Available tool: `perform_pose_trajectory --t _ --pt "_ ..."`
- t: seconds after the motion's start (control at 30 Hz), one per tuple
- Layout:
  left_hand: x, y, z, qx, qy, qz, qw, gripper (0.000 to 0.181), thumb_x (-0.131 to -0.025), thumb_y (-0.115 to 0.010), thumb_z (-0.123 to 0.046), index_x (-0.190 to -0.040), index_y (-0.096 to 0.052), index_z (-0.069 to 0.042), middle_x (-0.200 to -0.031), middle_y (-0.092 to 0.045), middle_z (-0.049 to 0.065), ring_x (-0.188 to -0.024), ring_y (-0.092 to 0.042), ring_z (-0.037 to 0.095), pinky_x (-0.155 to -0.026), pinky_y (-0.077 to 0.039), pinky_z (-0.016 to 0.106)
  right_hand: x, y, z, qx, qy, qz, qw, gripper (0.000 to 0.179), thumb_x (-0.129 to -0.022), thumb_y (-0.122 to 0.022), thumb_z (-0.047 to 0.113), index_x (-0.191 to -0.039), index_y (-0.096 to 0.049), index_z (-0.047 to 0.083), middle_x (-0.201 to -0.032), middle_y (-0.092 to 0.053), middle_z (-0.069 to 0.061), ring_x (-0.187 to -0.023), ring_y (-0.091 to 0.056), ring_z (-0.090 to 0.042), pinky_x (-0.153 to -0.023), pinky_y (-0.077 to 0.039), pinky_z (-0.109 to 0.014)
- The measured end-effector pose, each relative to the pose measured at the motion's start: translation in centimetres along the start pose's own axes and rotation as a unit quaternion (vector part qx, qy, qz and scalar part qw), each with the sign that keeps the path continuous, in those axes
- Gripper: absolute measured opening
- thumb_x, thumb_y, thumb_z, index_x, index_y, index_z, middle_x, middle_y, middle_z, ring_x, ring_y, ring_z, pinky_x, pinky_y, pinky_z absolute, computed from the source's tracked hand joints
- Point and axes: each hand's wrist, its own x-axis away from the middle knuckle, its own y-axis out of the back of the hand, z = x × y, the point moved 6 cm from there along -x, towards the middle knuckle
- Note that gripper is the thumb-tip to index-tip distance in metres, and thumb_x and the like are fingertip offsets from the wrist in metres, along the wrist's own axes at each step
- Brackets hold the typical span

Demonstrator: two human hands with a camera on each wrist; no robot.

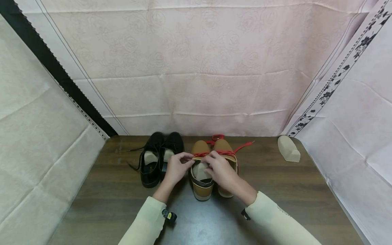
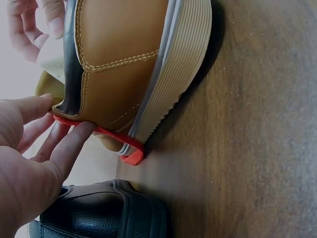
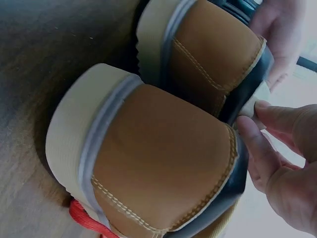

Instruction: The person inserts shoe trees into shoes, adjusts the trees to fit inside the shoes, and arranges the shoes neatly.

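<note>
A pair of tan shoes with red laces stands on the floor, toes toward the back. In the left tan shoe (image 1: 202, 193) sits a cream shoe insert (image 1: 200, 171). My right hand (image 1: 223, 173) pinches this insert between thumb and fingers at the shoe's opening, as the right wrist view shows. My left hand (image 1: 175, 169) grips the front edge of the same shoe's opening, thumb on top and fingers along the red lace (image 2: 111, 134). Close beside it is the right tan shoe (image 3: 163, 153), its opening partly covered by my right hand.
To the left stands a pair of black shoes (image 1: 150, 178) with pale inserts inside. A loose cream insert (image 1: 289, 149) lies at the far right on the wood-look surface (image 1: 122, 211). Pale cloth panels (image 1: 196, 68) enclose the back and both sides.
</note>
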Motion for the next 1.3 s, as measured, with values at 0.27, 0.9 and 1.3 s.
perform_pose_trajectory --t 0.27,0.9,1.3 --pt "0.07 0.15 -0.18 0.005 0.003 -0.002 1.0 0.011 -0.09 -0.08 -0.009 -0.101 -0.079 -0.008 -0.092 -0.077 0.007 -0.082 -0.072 0.016 -0.068 -0.055 0.021 0.1 -0.44 0.14 0.01 -0.013 -0.003 0.9999 0.028 -0.087 -0.083 0.009 -0.112 -0.072 0.012 -0.107 -0.061 -0.004 -0.088 -0.069 -0.016 -0.073 -0.058 -0.026" --pt "0.03 0.11 0.07 0.001 0.01 0.001 1.0 0.012 -0.09 -0.08 -0.009 -0.101 -0.079 -0.01 -0.092 -0.077 0.007 -0.078 -0.071 0.013 -0.065 -0.055 0.02 0.0 -0.28 0.34 0.026 0.013 -0.02 0.9994 0.018 -0.088 -0.082 0.009 -0.104 -0.074 0.013 -0.093 -0.064 0.0 -0.079 -0.062 -0.011 -0.068 -0.055 -0.025" --pt "-0.03 0.06 -0.09 -0.002 0.001 0.002 1.0 0.011 -0.09 -0.08 -0.009 -0.101 -0.079 -0.01 -0.092 -0.077 0.006 -0.081 -0.071 0.015 -0.069 -0.055 0.021 0.14 -0.93 0.31 0.08 0.018 -0.032 0.9961 0.019 -0.089 -0.082 0.011 -0.104 -0.073 0.016 -0.089 -0.058 0.001 -0.069 -0.058 -0.01 -0.059 -0.05 -0.022"
